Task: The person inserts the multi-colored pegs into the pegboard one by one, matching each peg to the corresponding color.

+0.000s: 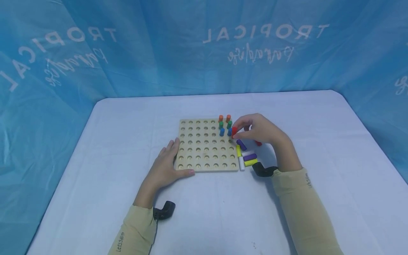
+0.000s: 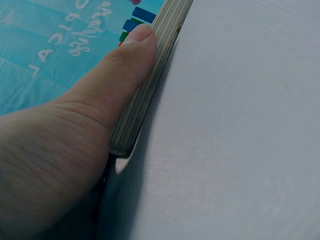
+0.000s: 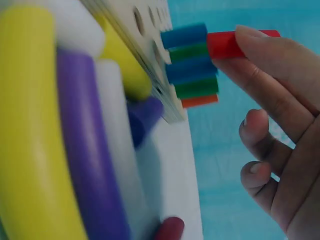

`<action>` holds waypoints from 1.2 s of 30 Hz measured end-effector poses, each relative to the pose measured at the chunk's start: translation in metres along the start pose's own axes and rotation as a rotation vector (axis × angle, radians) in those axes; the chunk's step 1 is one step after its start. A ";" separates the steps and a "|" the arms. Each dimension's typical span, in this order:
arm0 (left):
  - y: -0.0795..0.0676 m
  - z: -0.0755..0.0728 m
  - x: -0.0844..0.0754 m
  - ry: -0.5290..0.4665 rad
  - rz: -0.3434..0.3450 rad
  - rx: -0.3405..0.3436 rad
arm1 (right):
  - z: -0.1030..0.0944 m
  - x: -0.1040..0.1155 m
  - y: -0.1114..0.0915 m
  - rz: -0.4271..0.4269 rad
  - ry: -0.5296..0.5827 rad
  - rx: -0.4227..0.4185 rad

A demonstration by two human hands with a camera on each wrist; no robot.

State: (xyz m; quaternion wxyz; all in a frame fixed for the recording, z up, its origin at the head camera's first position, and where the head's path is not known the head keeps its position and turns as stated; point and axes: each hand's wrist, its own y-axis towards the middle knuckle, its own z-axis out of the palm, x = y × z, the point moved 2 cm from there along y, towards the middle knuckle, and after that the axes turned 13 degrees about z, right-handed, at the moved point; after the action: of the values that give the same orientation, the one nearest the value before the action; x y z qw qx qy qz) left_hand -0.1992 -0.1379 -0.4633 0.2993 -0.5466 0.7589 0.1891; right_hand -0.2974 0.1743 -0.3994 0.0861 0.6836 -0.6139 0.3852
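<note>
A square wooden pegboard with rows of round holes lies on the table. My left hand rests at its near left corner, fingers along the left side and thumb on the front edge. Thumb and fingers of my right hand pinch a red peg above the board's right edge. In the head view, that peg is beside the standing blue pegs. Behind these stand green pegs and, at the far edge, orange pegs, two of each colour. The left wrist view shows my thumb against the board's layered edge.
Right of the board lie loose purple pegs, yellow pegs and a white peg. Another red peg lies partly hidden under my right hand. A white cloth covers the table, and a blue printed curtain hangs around it.
</note>
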 end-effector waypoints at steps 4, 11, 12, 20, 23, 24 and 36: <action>0.000 0.000 0.000 0.004 0.000 0.005 | 0.009 0.006 0.003 -0.055 -0.007 0.010; 0.001 0.000 0.000 0.014 0.001 0.007 | 0.023 0.015 0.005 -0.091 -0.037 0.028; 0.001 0.000 0.000 0.016 0.003 0.008 | 0.024 0.016 0.005 -0.088 -0.043 0.026; 0.001 0.000 -0.001 0.016 0.003 0.009 | 0.028 0.017 0.008 -0.052 -0.048 0.035; 0.001 -0.001 0.000 0.015 0.005 0.008 | 0.029 0.017 0.009 -0.046 -0.046 0.040; 0.001 -0.001 0.000 0.015 0.005 0.007 | 0.030 0.018 0.008 -0.044 -0.047 0.040; 0.001 0.001 0.001 0.008 -0.001 0.005 | 0.035 0.024 0.008 -0.080 -0.137 0.019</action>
State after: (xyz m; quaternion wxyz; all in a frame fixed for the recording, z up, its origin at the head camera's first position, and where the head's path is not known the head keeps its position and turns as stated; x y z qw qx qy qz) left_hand -0.2000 -0.1376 -0.4644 0.2980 -0.5470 0.7602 0.1848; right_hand -0.2913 0.1331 -0.4113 0.0527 0.7332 -0.5869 0.3393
